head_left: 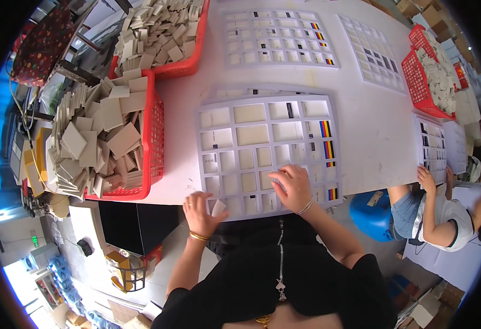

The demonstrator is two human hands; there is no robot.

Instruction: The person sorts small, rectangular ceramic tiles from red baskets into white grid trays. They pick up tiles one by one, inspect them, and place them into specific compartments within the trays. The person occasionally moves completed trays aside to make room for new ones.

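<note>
A white compartment tray (268, 125) lies in front of me at the table's near edge. Some of its cells hold cream tiles (250, 113); others show white bottoms, and coloured stripes run along the right side. At the tray's lower left corner, my left hand (199, 215) has a small white tile (218, 207) tilted between thumb and fingers. My right hand (294, 189) rests over the middle-right cells, thumb and forefinger apart beside a cream tile (265, 178). Nothing shows between those fingers.
Red baskets (155, 142) heaped with loose tiles (95, 129) stand on my left. More trays (279, 38) lie across the table, one partly under mine. Another red basket (420, 82) stands far right, near a co-worker (443, 219) handling a tray (432, 143).
</note>
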